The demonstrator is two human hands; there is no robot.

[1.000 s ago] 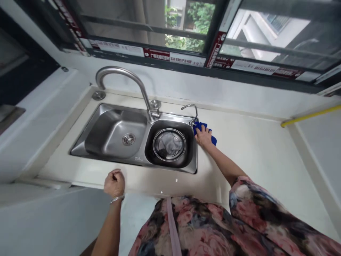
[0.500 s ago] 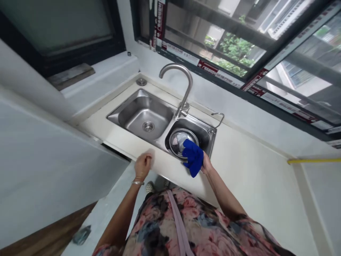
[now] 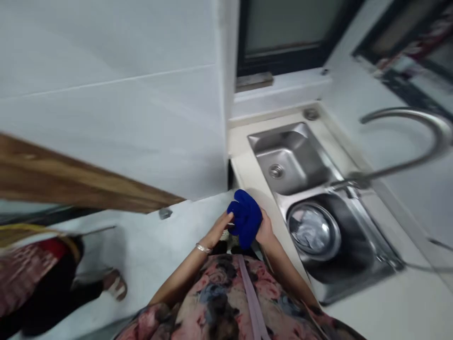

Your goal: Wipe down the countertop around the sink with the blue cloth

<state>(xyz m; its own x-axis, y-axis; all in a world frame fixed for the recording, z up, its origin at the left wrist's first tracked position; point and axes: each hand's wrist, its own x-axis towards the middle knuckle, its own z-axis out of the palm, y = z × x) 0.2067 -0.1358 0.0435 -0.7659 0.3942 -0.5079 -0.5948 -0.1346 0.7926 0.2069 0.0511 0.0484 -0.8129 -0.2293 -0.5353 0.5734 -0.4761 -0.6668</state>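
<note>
A bunched blue cloth (image 3: 245,219) is held in front of my body, just off the counter's front edge. My right hand (image 3: 265,230) grips it from the right with fingers curled round it. From the other side, my left hand (image 3: 220,227), a bracelet on its wrist, touches the cloth with fingertips pressed into it. The double steel sink (image 3: 295,163) lies to the right, its near bowl holding a round metal strainer basket (image 3: 311,231).
A curved tap (image 3: 406,141) arches over the sink, blurred by motion. A white wall panel (image 3: 116,104) and a wooden strip stand at left. Another person's foot in a sandal (image 3: 115,283) and patterned clothing show at the lower left, on the pale floor.
My view has swung left, away from the window. The right hand lifted the blue cloth off the counter beside the sink and brought it in front of me; the left hand left the counter edge and joined it.
</note>
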